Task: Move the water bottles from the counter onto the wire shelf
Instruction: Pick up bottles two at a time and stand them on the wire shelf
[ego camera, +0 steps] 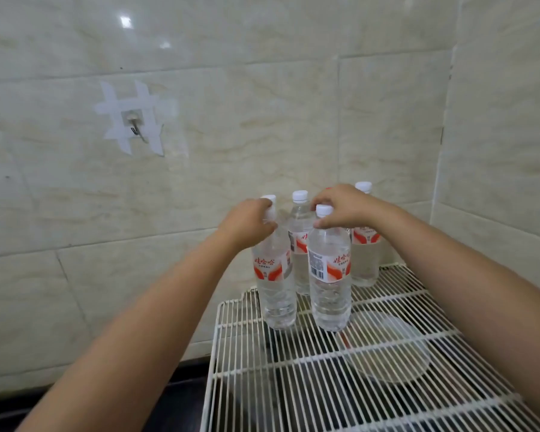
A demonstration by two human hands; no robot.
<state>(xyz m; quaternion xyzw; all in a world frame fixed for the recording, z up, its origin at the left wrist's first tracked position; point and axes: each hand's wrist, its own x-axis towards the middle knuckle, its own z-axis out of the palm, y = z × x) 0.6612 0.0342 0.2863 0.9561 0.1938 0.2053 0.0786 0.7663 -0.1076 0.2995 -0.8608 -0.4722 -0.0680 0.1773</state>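
Left hand point(247, 222) is wrapped round the neck of the front-left bottle point(276, 275), fingers point(267, 227) curled just under its white cap. That bottle stands upright on the wire shelf point(293, 369), near the shelf's back-left corner; base looks seated on the wires.

Behind it, between the two hands, a back-middle bottle point(300, 244) stands upright and untouched.

Right hand point(343, 207) comes over the front-right bottle point(329, 275), thumb and fingertips pinching at its cap and neck. Also upright, base on the shelf. A back-right bottle point(363, 254) stands behind the right wrist, partly hidden by it.

Key relation: both held bottles have their long axis vertical and hang straight below the fingers, each hand directly over its own bottle, so neither hand has to cross. Release looks like a straight lift-off upward.

Judgement: both look set down, letting go is next. Risk: narrow bases on spaced wires, and the four bottles stand close, so a sideways drag on exit could tip one into its neighbour.

Dark bench point(181, 385) shows below the shelf's left edge; no bottles visible on it in frame. Cannot tell if more remain out of view.
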